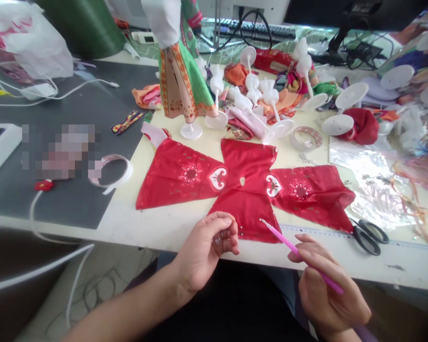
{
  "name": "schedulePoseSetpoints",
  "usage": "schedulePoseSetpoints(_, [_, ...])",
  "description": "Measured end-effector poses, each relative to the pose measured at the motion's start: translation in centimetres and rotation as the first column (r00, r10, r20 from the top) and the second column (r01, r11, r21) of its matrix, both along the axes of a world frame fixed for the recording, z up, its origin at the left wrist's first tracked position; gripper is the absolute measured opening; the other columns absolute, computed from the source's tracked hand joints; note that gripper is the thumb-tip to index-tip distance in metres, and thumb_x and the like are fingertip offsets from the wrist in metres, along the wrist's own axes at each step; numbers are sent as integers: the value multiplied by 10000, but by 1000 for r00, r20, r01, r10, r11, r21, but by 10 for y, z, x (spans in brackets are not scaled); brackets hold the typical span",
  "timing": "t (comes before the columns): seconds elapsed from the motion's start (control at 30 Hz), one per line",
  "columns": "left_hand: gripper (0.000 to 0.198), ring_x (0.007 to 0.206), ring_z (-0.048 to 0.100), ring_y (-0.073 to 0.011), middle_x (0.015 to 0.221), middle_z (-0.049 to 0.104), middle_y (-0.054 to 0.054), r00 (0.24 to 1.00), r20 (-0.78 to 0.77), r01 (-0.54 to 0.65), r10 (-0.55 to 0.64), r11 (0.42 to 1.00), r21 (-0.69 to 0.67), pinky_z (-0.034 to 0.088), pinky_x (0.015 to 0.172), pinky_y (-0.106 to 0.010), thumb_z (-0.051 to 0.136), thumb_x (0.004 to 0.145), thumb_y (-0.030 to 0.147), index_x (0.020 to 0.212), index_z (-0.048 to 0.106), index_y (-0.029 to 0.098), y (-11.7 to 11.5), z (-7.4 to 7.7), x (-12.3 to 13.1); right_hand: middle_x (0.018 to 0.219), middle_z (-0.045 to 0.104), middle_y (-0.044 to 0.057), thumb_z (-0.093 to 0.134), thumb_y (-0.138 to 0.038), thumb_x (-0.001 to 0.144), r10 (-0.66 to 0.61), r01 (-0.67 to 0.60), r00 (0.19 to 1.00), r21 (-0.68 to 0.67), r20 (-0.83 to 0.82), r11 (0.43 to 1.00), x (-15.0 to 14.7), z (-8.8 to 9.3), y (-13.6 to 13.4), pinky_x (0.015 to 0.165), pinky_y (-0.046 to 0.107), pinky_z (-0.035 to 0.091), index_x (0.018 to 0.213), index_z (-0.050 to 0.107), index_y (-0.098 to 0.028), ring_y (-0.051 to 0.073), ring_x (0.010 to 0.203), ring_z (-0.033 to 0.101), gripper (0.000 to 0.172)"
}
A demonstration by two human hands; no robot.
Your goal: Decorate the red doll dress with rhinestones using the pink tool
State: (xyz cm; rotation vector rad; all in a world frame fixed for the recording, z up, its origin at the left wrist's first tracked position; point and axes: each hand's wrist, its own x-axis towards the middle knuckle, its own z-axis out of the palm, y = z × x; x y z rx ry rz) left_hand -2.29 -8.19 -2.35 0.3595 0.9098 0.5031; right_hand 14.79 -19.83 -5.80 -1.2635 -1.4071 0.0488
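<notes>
My left hand (214, 237) is palm up at the table's front edge with its fingers curled in. Tiny shiny bits (218, 240) lie in its palm, too small to name surely. In my right hand (328, 280) is a slim pink pen-shaped picker (287, 241), its pale tip pointing up and left over the red cloth. That red cloth garment piece (242, 199) lies spread in a cross shape, with a small hole in the middle and white heart and flower patterns on two arms. A few tiny pale dots show on its near arm, just right of my left hand.
Black-handled scissors (369, 236) and a clear ruler (317, 231) lie right of the cloth. Tape rolls (123, 173) sit nearby. Behind stand a dressed doll form (185, 85), several white forms (252, 88) and fabric scraps. A cable (82, 95) crosses the dark mat.
</notes>
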Motion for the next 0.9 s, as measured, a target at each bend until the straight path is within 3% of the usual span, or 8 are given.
schedulePoseSetpoints(0.13, [85,530,498,-65,675,529,10,1000,14,25,-25,999,31,447,476,-177,539,830,191,765,522,139,-3,-2,-5,818,647,60,506,22,780,-13,12,1000,-72,-7,997,2,-5,-9,820,504,513,1100,622,-108,261,940,633,364])
schedulePoseSetpoints(0.53, [154,415,208,-29,532,332,69,987,65,151,-149,988,-20,138,352,-147,504,854,183,716,436,173,-6,3,-6,791,633,35,504,20,795,-14,-7,995,-212,-97,977,5,-12,-27,779,420,526,1086,621,-143,215,892,626,353])
schedulePoseSetpoints(0.9, [152,418,137,-37,514,283,76,976,50,215,-214,976,-17,90,365,-171,484,858,170,712,444,176,-7,3,-5,772,622,37,506,10,792,39,-71,989,-231,-140,970,4,-12,-27,676,358,525,1080,614,-135,191,789,627,340])
